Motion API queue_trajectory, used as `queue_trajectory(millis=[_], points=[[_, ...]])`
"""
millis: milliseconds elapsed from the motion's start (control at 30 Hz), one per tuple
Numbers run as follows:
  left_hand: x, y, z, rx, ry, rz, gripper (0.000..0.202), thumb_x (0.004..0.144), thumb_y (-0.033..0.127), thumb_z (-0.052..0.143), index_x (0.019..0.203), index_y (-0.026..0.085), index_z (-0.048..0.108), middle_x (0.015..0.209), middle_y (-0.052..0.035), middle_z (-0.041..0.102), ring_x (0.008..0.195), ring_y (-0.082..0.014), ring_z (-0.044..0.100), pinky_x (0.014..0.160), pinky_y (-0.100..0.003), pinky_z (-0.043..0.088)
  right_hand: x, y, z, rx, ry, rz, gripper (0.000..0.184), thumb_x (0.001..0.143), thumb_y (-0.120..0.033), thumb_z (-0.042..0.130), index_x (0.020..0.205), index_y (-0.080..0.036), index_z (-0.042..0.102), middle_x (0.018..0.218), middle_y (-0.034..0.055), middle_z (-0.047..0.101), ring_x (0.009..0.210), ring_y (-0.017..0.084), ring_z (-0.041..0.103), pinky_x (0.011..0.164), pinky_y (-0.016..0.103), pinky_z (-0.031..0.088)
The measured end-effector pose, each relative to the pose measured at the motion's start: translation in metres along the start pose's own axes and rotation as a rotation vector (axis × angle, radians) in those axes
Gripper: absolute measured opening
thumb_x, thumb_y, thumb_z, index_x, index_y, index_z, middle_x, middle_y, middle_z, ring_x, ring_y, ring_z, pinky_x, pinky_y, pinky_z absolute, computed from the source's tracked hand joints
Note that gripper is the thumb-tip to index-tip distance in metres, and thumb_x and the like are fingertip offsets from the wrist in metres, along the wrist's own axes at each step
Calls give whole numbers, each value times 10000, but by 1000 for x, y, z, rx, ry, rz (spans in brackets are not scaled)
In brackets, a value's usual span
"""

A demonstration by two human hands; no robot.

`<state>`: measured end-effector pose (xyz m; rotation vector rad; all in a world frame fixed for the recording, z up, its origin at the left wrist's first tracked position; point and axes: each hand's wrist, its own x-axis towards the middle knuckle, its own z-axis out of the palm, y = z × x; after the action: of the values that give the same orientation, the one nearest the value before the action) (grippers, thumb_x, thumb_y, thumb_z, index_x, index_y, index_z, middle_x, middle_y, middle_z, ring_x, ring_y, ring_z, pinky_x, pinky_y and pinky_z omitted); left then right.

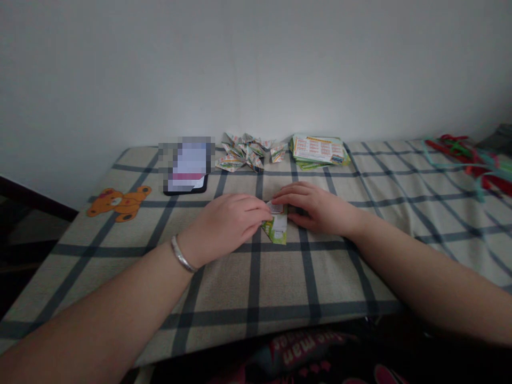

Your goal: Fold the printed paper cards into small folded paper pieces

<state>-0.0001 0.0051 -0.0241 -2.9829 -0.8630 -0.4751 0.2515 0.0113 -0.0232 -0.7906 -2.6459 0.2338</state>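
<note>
A small folded piece of printed paper (279,226), green and white, lies on the checked tablecloth between my hands. My left hand (230,221), with a silver bangle at the wrist, has its fingers together on the paper's left and upper side. From the right, my right hand (316,208) reaches over the paper's upper edge, its fingers closed on that part. The fingers cover the top and left corner of the paper. Beyond my hands, several folded paper pieces (250,152) with pointed tips sit in a cluster near the wall.
A stack of printed leaflets (318,151) lies right of the folded pieces. A phone (190,165), partly blurred out, rests at the back left, with an orange bear cutout (119,204) nearer the left edge. Red and green ribbon-like strips (468,154) lie far right. The wall (256,69) bounds the back.
</note>
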Motion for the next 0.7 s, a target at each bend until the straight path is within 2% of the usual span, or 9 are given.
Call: queue_trajectory(millis=[167, 367, 600, 700], points=[[-1, -2, 0, -4, 17, -18, 223, 926, 160, 530, 1056, 240, 693, 1122, -7, 681, 1039, -204, 606, 910, -381, 497, 1, -1, -1, -44, 7, -76, 259, 920, -253, 570, 1155, -213, 672, 1151, 80, 674, 1055, 207, 600, 919, 380, 491], [0, -2, 2, 13, 21, 15, 233, 923, 133, 515, 1039, 227, 693, 1090, -19, 678, 1012, -207, 602, 897, -386, 497, 2, -10, -3, -102, -32, -181, 211, 955, -274, 518, 1049, -220, 700, 1135, 44, 693, 1079, 197, 595, 913, 363, 489], [0, -1, 0, 77, 43, 26, 146, 896, 169, 575, 980, 185, 693, 1063, -39, 679, 1000, -227, 601, 888, -400, 498, 2, -16, -3, -240, -40, -215, 247, 975, -263, 461, 969, -189, 696, 1116, 39, 700, 1100, 211, 588, 924, 364, 481], [1, 3, -2, 75, 27, -4, 120, 890, 181, 590, 945, 181, 697, 995, -35, 684, 947, -220, 611, 846, -389, 508, 1, -21, -2, -261, -70, -191, 228, 958, -246, 473, 936, -181, 691, 1038, 37, 708, 999, 201, 610, 847, 343, 491]])
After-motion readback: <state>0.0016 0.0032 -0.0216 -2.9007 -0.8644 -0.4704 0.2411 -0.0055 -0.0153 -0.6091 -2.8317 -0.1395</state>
